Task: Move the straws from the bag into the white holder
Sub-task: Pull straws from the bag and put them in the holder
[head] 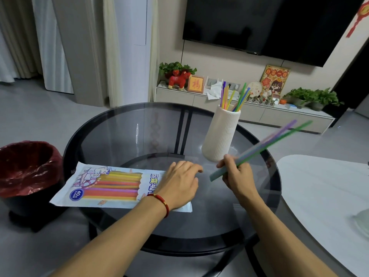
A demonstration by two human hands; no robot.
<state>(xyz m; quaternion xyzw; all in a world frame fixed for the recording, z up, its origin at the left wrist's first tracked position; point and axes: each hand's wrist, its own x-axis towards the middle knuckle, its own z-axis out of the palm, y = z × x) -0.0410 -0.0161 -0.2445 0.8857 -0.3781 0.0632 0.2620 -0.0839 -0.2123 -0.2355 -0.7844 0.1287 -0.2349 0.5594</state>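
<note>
Round dark glass table (123, 136), seen from above and in front. Straw bag (111, 184) lies flat along the table's left-near edge, long side running left to right, its left end overhanging the rim; printed white pack with yellow, orange, red and purple straws visible through the clear window. Left hand (179, 184) rests palm down on the bag's right end, fingers fairly straight and loosely spread, pressing the pack, not curled round anything; red string bracelet (163, 202) on that wrist. Right hand (235, 174) is just right of the left hand, above the table's right-near part, fingers curled round a small bundle of straws (265, 146), gripping it near its lower end. Bundle tilts up and away to the right, motion-blurred; green and purple visible, exact count cannot tell. White holder (221, 134) stands upright on the table toward the right-far edge, ribbed, tall, just beyond the right hand and not touching it. Several straws already in the holder (235, 96) stick out of its mouth, fanned: purple, yellow, green, blue, pink. Bin with a red liner (28, 166) sits on the floor beside the table's left edge. White table (323, 188) at the right. Low cabinet (239, 110) and dark TV (269, 23) on the far wall.
</note>
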